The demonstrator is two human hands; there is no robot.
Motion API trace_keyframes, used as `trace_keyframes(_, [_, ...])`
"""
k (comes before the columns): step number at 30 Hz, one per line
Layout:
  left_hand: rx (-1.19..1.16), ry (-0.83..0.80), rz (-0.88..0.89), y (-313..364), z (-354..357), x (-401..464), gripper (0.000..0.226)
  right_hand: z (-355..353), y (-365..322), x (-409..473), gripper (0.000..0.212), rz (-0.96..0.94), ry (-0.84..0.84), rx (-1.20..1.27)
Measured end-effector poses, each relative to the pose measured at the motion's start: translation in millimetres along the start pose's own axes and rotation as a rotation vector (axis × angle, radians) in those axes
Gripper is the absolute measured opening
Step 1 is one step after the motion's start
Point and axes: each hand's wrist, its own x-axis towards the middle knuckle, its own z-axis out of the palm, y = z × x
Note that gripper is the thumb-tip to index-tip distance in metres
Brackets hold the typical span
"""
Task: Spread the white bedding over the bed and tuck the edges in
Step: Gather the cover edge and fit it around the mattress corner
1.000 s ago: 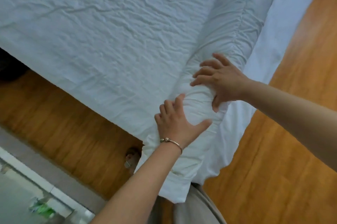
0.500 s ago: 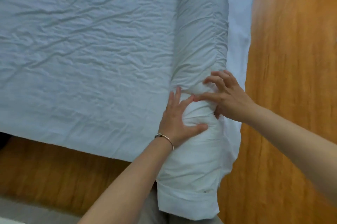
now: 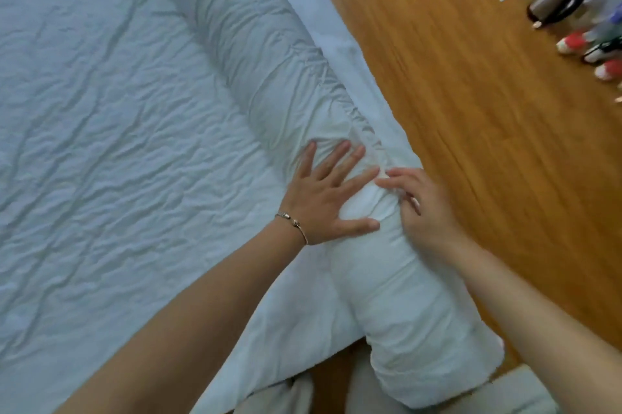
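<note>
Rolled white bedding (image 3: 269, 53) under both hands, left hand (image 3: 328, 196) spread flat (pressing), right hand (image 3: 425, 211) curled, pinching fabric

No legible text, label, brand or number anywhere; the blurred clutter (image 3: 572, 6) on the wooden floor (image 3: 471, 110) shows nothing readable

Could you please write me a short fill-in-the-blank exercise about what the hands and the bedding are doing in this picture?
1. The left hand lies flat with its fingers ____ on the long rolled white bedding.
2. A thin metal bangle circles the ____ wrist.
3. The right hand touches the roll on the side nearer the brown ____ floor.

Missing words: spread; left; wooden
</note>
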Motion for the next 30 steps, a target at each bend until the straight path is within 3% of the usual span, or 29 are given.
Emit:
trace_keyframes(2, [-0.035, -0.006, 0.043, 1, 1, 4, 0.079, 20, -23, -34, 0.034, 0.289, 0.181, 0.053])
trace_keyframes(3, [-0.036, -0.013, 0.037, 0, 0, 5, 0.079, 29, -33, -47, 0.035, 0.391, 0.18, -0.021])
trace_keyframes(7, [0.023, -0.13, 0.081, -7, -6, 12, 0.079, 62, -55, -96, 0.102, 0.564, 0.087, -0.514])
trace_keyframes(9, [0.057, -0.163, 0.109, -7, -6, 14, 0.08, 72, -54, -104, 0.124, 0.609, 0.089, -0.543])
trace_keyframes(11, [0.076, -0.187, 0.114, -5, -3, 20, 0.081, 69, -44, -97, 0.132, 0.65, 0.07, -0.518])
trace_keyframes(20, [0.171, -0.315, 0.276, 20, 11, 90, 0.078, 18, 8, -70, 0.117, 0.651, -0.019, -0.121])
trace_keyframes(30, [0.221, -0.481, 0.239, 53, 40, 163, 0.083, -27, 84, -46, 0.11, 0.766, -0.104, 0.382])
